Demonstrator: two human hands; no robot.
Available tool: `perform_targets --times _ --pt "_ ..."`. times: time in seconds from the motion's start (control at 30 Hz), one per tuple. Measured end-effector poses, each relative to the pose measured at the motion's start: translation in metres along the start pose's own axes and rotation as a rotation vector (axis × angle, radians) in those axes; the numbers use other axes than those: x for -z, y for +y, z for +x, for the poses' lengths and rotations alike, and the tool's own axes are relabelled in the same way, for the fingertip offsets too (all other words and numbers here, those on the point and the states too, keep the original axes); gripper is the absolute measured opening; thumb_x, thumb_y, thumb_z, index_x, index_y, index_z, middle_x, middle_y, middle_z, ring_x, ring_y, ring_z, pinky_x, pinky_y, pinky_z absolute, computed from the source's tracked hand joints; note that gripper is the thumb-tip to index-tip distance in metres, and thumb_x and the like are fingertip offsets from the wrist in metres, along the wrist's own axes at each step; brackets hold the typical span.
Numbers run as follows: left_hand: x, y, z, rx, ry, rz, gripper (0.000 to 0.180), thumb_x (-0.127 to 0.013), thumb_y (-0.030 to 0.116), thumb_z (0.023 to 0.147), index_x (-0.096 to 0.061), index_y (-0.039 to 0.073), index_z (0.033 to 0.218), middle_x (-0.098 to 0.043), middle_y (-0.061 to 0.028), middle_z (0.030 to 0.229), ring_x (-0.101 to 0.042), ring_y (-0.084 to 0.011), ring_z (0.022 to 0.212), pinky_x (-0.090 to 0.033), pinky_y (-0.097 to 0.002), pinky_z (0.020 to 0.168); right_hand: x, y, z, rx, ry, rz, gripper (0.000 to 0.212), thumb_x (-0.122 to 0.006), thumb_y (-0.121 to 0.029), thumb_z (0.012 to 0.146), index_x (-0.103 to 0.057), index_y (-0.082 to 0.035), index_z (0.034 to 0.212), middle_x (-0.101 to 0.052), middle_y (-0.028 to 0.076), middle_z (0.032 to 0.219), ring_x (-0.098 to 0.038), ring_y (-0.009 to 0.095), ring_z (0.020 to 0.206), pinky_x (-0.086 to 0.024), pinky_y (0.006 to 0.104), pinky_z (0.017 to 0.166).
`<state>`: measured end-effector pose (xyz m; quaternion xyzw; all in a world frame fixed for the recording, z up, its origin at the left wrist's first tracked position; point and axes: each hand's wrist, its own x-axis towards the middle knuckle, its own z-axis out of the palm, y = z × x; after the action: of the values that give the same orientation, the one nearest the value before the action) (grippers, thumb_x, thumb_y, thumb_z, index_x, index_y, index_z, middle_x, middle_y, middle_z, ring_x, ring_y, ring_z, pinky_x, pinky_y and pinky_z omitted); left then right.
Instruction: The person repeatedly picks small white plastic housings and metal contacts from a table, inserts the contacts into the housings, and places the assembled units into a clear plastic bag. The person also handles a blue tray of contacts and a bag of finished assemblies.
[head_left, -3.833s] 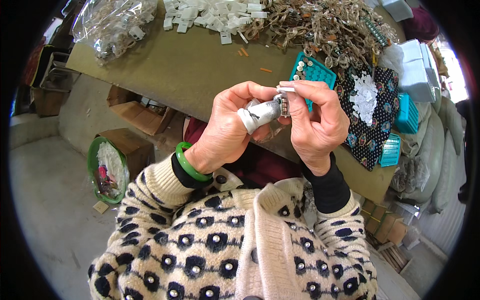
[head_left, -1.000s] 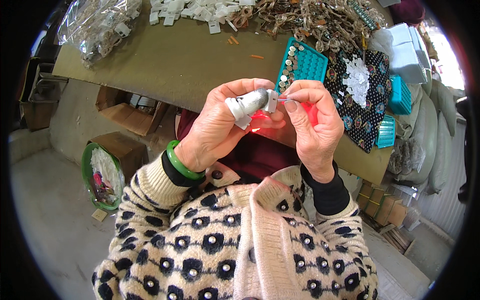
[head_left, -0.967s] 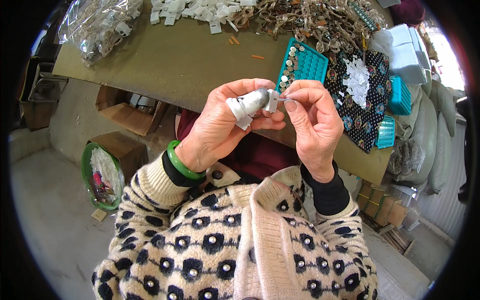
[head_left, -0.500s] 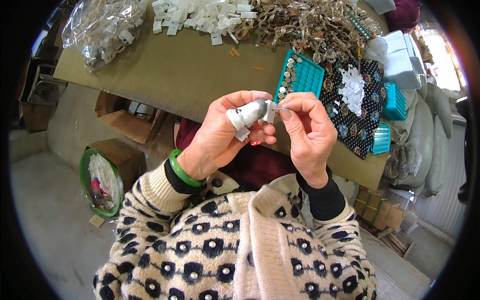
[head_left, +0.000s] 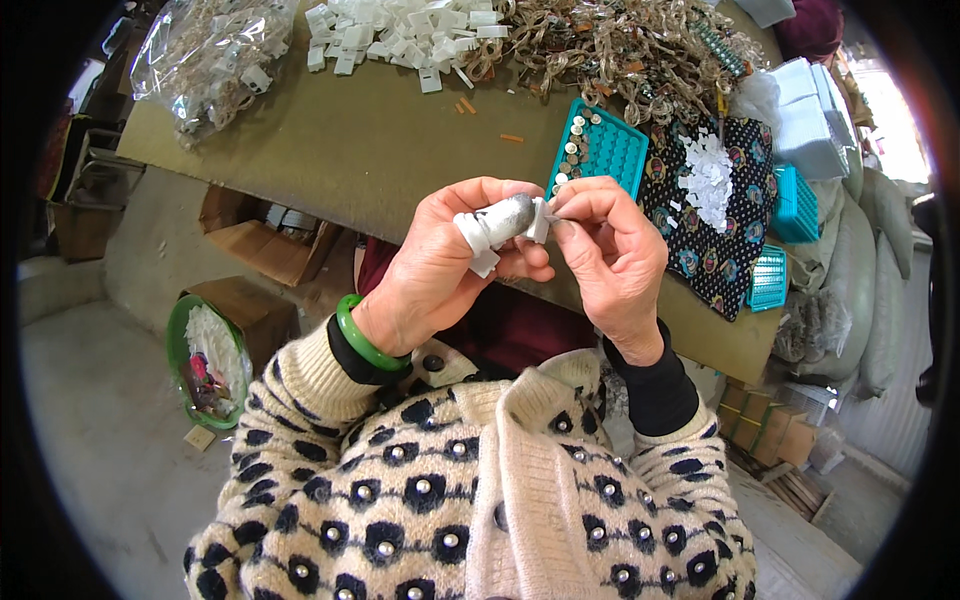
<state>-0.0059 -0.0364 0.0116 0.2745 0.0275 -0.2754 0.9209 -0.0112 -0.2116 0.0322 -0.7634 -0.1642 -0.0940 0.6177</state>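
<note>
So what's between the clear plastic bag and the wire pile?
In the head view, a heap of white pieces lies between the clear plastic bag and the wire pile.

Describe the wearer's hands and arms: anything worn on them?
Left hand and right hand are ungloved. A smooth green bangle circles the left wrist. Plain black cuffs show past cream knit sleeves patterned with black spots.

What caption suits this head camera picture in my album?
Left hand grips a white object, right hand pinches a thin piece at its end, a teal tray just beyond.
</note>
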Motion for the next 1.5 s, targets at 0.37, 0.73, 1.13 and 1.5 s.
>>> perform_targets --times 0.37,0.73,1.13,1.5 --pt "-0.003 -0.012 0.005 -0.066 0.106 0.116 0.009 -0.061 0.007 0.094 -0.064 0.0 0.099 -0.068 -0.01 0.082 -0.067 -0.0159 0.064 -0.058 -0.0294 0.058 0.012 -0.001 0.006 0.25 -0.116 -0.447 0.018 -0.058 0.012 0.075 -0.055 0.0 0.089 -0.058 0.016 0.086 -0.06 0.035 0.075 -0.05 0.037 0.068" --pt "-0.024 0.088 0.007 -0.521 0.054 0.894 0.008 -0.071 0.006 0.083 -0.064 0.005 0.087 -0.062 0.0008 0.082 -0.055 -0.0057 0.071 -0.045 -0.0216 0.062 0.025 -0.004 -0.003 -0.016 -0.101 -0.167 0.012 -0.064 0.007 0.078 -0.059 0.0 0.086 -0.063 0.013 0.085 -0.063 0.025 0.076 -0.05 0.0311 0.072" --pt "0.07 0.322 0.004 -0.926 0.342 2.397 0.033 -0.05 -0.007 0.071 -0.069 0.003 0.097 -0.069 -0.0137 0.103 -0.064 -0.0335 0.099 -0.05 -0.0369 0.086 0.043 -0.005 -0.002 -0.061 -0.111 -0.321 0.009 -0.061 0.007 0.081 -0.058 0.0 0.085 -0.061 0.011 0.078 -0.061 0.022 0.067 -0.049 0.0303 0.064" --pt "0.042 0.158 -0.012 -0.978 0.343 1.703 0.022 -0.063 -0.006 0.079 -0.072 0.006 0.096 -0.072 -0.0066 0.088 -0.068 -0.0134 0.08 -0.053 -0.0249 0.07 0.034 0.049 0.086 0.356 0.037 -1.043 0.021 -0.072 -0.013 0.079 -0.057 -0.004 0.092 -0.055 0.01 0.088 -0.058 0.029 0.082 -0.047 0.0394 0.07"
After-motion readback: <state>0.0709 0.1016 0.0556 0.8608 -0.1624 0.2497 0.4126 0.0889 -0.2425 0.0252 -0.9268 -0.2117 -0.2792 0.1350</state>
